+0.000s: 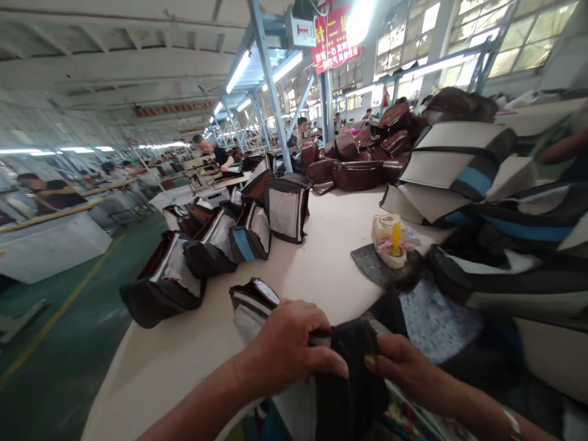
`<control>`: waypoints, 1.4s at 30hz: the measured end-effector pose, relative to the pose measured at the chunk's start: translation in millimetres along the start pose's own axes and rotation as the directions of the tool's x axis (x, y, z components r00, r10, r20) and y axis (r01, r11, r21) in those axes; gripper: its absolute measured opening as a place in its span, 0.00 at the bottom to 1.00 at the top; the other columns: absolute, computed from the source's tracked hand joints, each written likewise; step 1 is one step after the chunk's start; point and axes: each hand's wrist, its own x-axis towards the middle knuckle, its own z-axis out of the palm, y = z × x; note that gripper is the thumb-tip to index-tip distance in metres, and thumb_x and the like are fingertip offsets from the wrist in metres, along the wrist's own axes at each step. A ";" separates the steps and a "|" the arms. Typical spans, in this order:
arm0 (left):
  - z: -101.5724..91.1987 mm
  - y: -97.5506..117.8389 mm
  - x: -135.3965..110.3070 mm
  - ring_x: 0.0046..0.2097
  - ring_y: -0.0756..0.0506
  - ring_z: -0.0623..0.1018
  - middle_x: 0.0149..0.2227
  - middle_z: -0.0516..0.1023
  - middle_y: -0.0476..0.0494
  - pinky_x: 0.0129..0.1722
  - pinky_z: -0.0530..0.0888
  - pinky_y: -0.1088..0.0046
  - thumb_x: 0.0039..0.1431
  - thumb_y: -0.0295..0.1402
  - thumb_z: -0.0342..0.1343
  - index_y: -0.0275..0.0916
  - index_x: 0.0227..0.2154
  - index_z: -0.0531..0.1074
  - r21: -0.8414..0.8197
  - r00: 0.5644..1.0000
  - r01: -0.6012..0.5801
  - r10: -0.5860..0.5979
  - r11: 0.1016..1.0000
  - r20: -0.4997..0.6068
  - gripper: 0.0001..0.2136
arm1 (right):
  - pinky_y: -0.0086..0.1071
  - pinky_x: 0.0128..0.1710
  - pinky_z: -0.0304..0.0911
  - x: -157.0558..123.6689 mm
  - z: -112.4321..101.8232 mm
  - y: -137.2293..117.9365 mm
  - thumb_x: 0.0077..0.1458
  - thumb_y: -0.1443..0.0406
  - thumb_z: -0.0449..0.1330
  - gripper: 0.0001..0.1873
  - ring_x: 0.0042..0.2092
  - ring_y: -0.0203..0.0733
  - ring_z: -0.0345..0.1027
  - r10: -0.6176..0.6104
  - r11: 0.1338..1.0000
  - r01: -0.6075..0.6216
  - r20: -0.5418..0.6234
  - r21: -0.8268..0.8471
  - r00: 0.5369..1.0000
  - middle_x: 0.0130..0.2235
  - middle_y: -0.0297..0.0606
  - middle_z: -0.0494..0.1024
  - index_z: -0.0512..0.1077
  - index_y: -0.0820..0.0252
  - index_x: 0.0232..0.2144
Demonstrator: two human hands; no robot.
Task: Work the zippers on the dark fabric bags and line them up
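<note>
At the table's near edge, my left hand is closed over the top edge of an unfinished bag, with the thumb bent down on its dark side. My right hand pinches the same bag's black border from the right, thumb on the near face. The bag has black edging and a pale grey panel, and its lower part runs out of view. Just behind my left hand stands a smaller-looking grey bag piece with dark edges, partly covered by the hand.
Several grey-and-black bag bodies stand at the left of the pale table. A crusted container with a yellow stick sits on a dark scrap. Brown bags lie behind; grey and blue pieces are stacked right. People work farther off.
</note>
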 end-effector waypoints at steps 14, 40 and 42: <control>0.6 10.5 65.8 0.34 0.42 0.73 0.30 0.74 0.44 0.33 0.61 0.67 0.64 0.53 0.53 0.37 0.28 0.69 0.224 0.991 -0.072 0.044 0.972 0.128 0.22 | 0.30 0.36 0.62 10.7 -15.2 1.9 0.59 0.49 0.64 0.24 0.34 0.38 0.66 0.136 0.903 -0.092 -0.075 0.419 0.988 0.35 0.38 0.75 0.80 0.66 0.40; -6.0 -20.5 110.7 0.23 0.52 0.69 0.22 0.69 0.52 0.21 0.63 0.78 0.57 0.38 0.60 0.35 0.31 0.74 -0.490 0.768 0.576 -0.228 0.654 0.599 0.10 | 0.34 0.41 0.59 61.3 -87.9 -82.4 0.62 0.55 0.62 0.15 0.39 0.40 0.62 -0.193 0.974 0.189 -0.024 -0.126 0.981 0.39 0.37 0.69 0.74 0.62 0.37; -6.3 -21.1 110.2 0.23 0.52 0.69 0.22 0.69 0.52 0.21 0.63 0.79 0.57 0.38 0.59 0.35 0.31 0.74 -0.493 0.778 0.559 -0.217 0.666 0.589 0.10 | 0.33 0.40 0.59 62.8 -84.0 -86.3 0.59 0.54 0.65 0.16 0.39 0.40 0.62 -0.181 0.971 0.171 -0.044 -0.168 0.983 0.39 0.37 0.70 0.74 0.62 0.38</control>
